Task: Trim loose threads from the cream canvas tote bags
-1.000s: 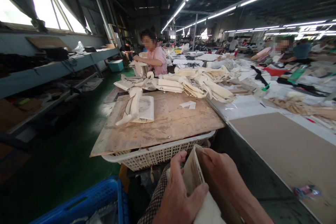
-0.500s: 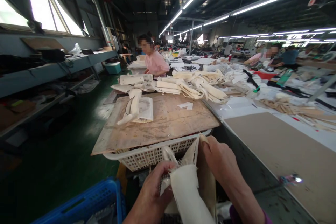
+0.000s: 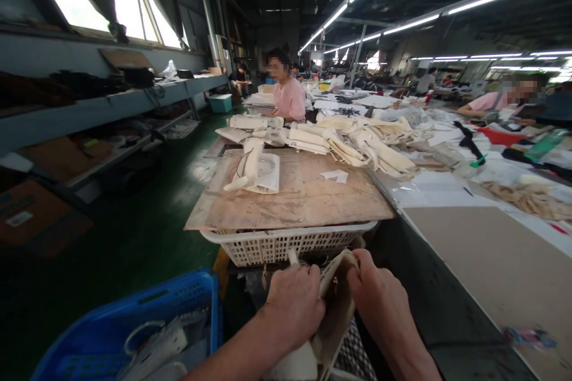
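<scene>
A cream fabric piece (image 3: 337,309) hangs low in front of me, its upper edge spread between my hands. My left hand (image 3: 297,297) is closed on its left edge, knuckles up. On the other side, my right hand (image 3: 375,286) pinches the top right edge. Dark checked cloth (image 3: 355,351) shows beneath the fabric. Just beyond my hands stands a white perforated basket (image 3: 268,248) under a worn wooden board (image 3: 295,202). A cream padded piece (image 3: 252,169) lies on the board.
At lower left, a blue basket (image 3: 147,303) holds pale pieces. Cream pieces (image 3: 313,137) are piled behind the board. A large tan sheet (image 3: 487,262) covers the right table. A person in pink (image 3: 290,98) is beyond the pile; another person (image 3: 491,101) is at right.
My left hand has moved up and turned knuckles up, closer to my right hand. The white padded part has dropped lower. The view has swung left, showing more of the blue basket.
</scene>
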A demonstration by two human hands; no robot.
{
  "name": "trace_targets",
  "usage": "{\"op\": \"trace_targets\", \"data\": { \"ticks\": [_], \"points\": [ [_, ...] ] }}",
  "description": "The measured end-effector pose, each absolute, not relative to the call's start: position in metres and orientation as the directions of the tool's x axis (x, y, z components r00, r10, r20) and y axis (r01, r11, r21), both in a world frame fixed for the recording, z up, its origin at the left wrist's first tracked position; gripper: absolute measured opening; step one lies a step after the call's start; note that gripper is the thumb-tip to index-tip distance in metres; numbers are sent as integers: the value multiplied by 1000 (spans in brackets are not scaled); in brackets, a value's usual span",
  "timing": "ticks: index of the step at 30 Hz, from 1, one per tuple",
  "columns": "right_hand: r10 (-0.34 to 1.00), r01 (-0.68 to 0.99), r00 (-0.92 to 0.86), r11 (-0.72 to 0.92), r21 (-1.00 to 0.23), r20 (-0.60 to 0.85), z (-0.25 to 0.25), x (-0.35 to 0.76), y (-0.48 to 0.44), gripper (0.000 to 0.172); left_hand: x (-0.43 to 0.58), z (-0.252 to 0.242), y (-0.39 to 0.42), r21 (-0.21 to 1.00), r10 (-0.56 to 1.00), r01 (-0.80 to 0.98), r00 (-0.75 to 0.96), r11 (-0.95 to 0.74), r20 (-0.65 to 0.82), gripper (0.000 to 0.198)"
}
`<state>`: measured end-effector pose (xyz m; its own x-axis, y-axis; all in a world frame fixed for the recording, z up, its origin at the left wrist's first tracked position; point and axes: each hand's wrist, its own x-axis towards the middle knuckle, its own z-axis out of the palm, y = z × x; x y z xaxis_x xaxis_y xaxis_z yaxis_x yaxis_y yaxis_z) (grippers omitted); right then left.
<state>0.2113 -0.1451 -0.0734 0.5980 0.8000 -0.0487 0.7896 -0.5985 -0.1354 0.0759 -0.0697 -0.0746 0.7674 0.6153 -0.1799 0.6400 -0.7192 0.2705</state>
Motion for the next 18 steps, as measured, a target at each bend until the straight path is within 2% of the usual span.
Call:
{"op": "trace_targets", "data": {
  "ticks": [3, 6, 8, 10, 13, 16, 18],
  "points": [
    [813, 792, 573, -582, -183, -104, -79, 228, -153, 27, 75, -90, -54, 296, 616, 630, 773, -718, -151, 29],
    [831, 782, 533, -557, -281, -163, -79, 246, -162, 27, 73, -83, -33, 325, 585, 602, 795, -729, -160, 24],
    [856, 750, 495, -508, -423, -150, -77, 257, -168, 28, 72, -68, -22, 363, 529, 547, 834, -754, -158, 18],
    [898, 675, 436, -372, -637, -62, -75, 264, -175, 29, 74, -50, -15, 449, 446, 470, 880, -760, -165, 16],
    [937, 426, 349, -182, -886, -24, -75, 266, -181, 42, 79, -33, -14, 614, 334, 418, 908, -670, -254, 17],
    [940, 234, 311, -217, -948, -138, -82, 265, -182, 42, 86, -38, -17, 671, 317, 484, 875, -562, -365, 14],
    [931, 230, 335, -232, -945, -147, -88, 266, -180, 33, 90, -47, -19, 674, 327, 506, 862, -538, -386, 12]
  ]
}}
